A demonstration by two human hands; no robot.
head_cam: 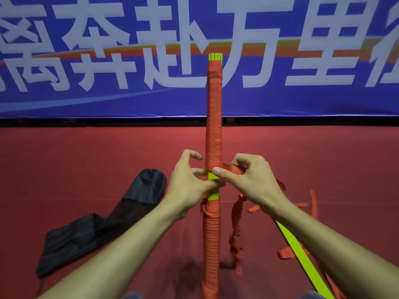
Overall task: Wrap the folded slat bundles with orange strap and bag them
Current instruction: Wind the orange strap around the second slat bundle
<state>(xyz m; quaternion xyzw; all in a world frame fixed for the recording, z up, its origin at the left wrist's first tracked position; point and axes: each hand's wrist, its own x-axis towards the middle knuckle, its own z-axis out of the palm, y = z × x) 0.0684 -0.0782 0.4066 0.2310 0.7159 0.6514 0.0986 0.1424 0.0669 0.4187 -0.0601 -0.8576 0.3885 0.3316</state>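
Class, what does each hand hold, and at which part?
Left hand pinches the slat bundle at its bare yellow middle. Right hand grips the orange strap where it leaves the bundle.

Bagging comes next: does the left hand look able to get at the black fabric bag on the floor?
Probably yes: the black fabric bag lies just beside the left forearm with nothing between, though the left hand first must release the orange-strapped slat bundle.

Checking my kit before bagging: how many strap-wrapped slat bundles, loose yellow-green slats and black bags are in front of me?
Strap-wrapped slat bundle: 1
Loose yellow-green slat: 1
Black bag: 1
Total: 3
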